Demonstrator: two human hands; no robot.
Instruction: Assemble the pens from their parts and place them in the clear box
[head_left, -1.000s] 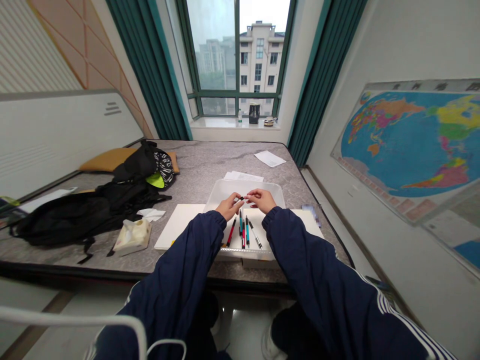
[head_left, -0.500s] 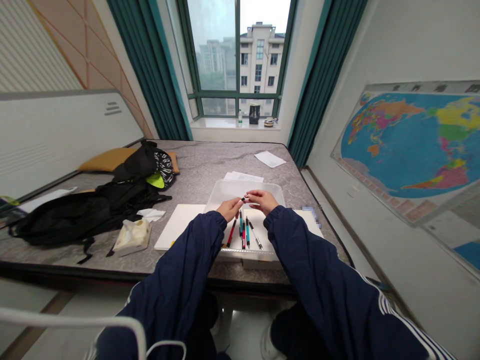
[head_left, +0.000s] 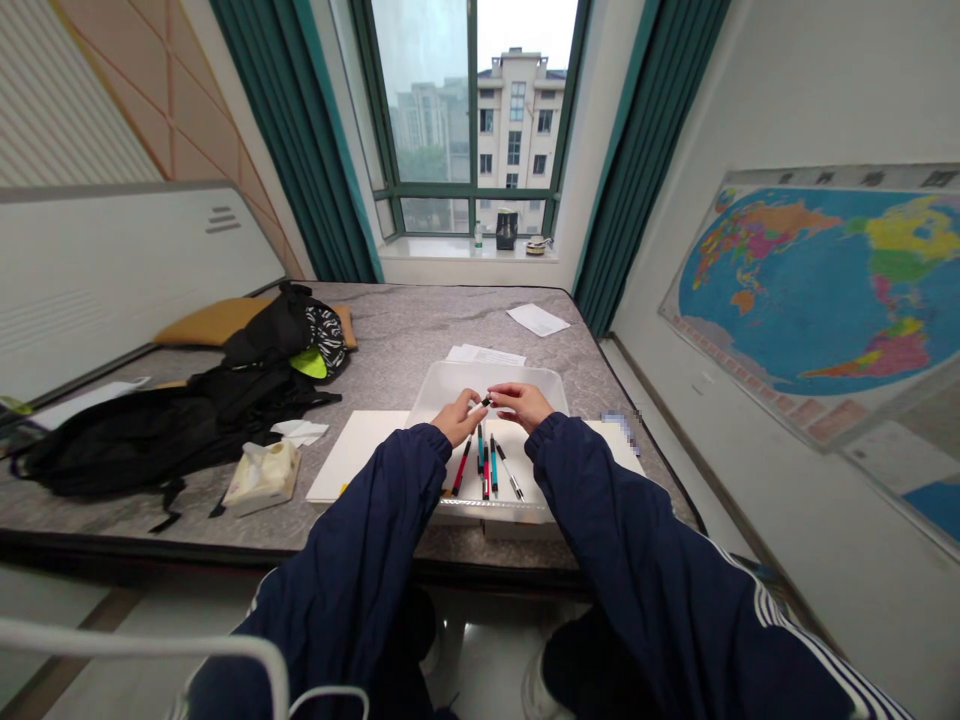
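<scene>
My left hand (head_left: pixel 455 418) pinches a slim white-and-black pen (head_left: pixel 485 402) above a translucent white tray (head_left: pixel 553 388). My right hand (head_left: pixel 527 405) has its fingertips closed on the pen's other end. Fingers hide most of the pen, so I cannot tell whether it is in one piece. Several pens lie in the tray below: a red-and-black pen (head_left: pixel 461 468) at the left, a teal pen (head_left: pixel 494 467) beside another red one in the middle, and a white-and-black pen (head_left: pixel 509 473) slanting at the right.
Large white sheets (head_left: pixel 352 455) lie beside the tray on the grey surface. A tissue box (head_left: pixel 264 478) and a black backpack (head_left: pixel 135 435) are at the left. Papers (head_left: pixel 538 320) rest farther back. A white tube (head_left: pixel 150 642) crosses the lower left.
Both hands stay together over the tray, with small finger shifts around the pen. The left fingers flattened, then curled again. The pens in the tray have not moved.
</scene>
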